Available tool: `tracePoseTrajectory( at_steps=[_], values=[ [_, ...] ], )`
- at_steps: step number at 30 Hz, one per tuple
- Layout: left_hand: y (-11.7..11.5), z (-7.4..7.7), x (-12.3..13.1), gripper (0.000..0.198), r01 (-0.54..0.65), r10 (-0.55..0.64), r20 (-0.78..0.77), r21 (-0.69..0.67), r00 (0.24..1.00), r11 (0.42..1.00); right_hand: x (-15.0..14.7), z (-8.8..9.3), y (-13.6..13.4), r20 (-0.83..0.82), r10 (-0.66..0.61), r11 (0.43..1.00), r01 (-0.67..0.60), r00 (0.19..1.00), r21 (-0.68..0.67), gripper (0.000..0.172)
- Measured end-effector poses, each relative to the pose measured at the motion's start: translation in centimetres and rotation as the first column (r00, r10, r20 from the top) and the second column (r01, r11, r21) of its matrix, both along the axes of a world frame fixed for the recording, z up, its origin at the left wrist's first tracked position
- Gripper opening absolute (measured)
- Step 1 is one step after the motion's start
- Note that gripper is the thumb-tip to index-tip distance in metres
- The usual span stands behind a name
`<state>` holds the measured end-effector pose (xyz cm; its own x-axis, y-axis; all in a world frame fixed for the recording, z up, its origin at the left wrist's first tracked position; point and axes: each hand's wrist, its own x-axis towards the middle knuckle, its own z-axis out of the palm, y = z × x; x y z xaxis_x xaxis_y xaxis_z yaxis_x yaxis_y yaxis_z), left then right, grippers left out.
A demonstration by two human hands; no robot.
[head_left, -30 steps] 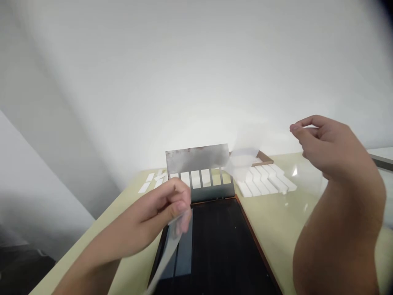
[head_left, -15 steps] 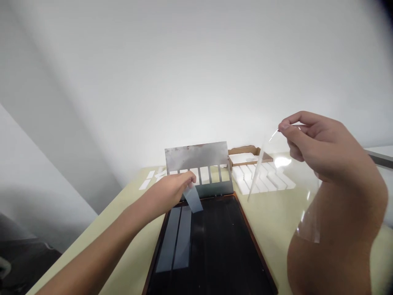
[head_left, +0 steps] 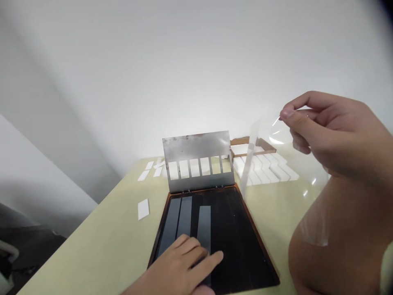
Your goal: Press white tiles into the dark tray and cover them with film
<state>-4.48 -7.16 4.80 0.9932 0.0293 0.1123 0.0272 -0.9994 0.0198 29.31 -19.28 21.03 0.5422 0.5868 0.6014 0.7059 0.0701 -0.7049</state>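
Note:
My left hand (head_left: 187, 264) lies low over the black board (head_left: 236, 250), its fingers spread over the near part of a translucent strip (head_left: 204, 221). Whether the fingertips press on the strip is hard to see. Two similar strips (head_left: 184, 213) lie side by side along the board's left. Up at the right, my right hand (head_left: 322, 123) pinches the upper edge of a clear plastic film (head_left: 250, 159), which hangs down in front of my forearm. A hinged metal plate with rectangular windows (head_left: 196, 145) stands upright at the board's far edge.
On the yellowish table (head_left: 116, 241) lies a single white piece (head_left: 143, 209), with several more white pieces (head_left: 143, 175) farther back. Rows of white blocks (head_left: 267, 170) sit behind the film, before an open cardboard box (head_left: 267, 146). A wall (head_left: 196, 73) rises behind.
My left hand has come down and nearer, and the strip it held now lies flat on the board. My right hand has risen slightly with the film. The lone white piece has come into sight.

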Motion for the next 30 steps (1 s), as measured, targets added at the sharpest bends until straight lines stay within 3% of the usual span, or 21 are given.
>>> tracePoseTrajectory(
  at_steps=[2,4,10,30],
  values=[
    [1.0,0.3,0.3,0.06,-0.081,0.081,0.001,-0.059,0.997,0.995,-0.6,0.1,0.2,0.011,0.025,1.0,-0.025,1.0,-0.012,0.025],
    [2.6,0.0,0.7,0.051,-0.15,0.151,0.019,-0.049,0.988,0.987,-1.3,0.1,0.4,0.004,0.055,0.998,-0.055,0.998,-0.022,0.024],
    [7.1,-2.8,1.1,0.038,-0.236,0.235,0.06,0.008,0.97,0.972,-2.4,0.2,1.0,-0.021,0.178,0.982,-0.179,0.984,-0.054,0.027],
    [9.4,-3.3,0.9,0.036,-0.258,0.257,0.053,0.001,0.965,0.966,-1.9,-0.1,1.1,0.017,0.178,0.982,-0.177,0.984,-0.059,0.031]
  ],
)
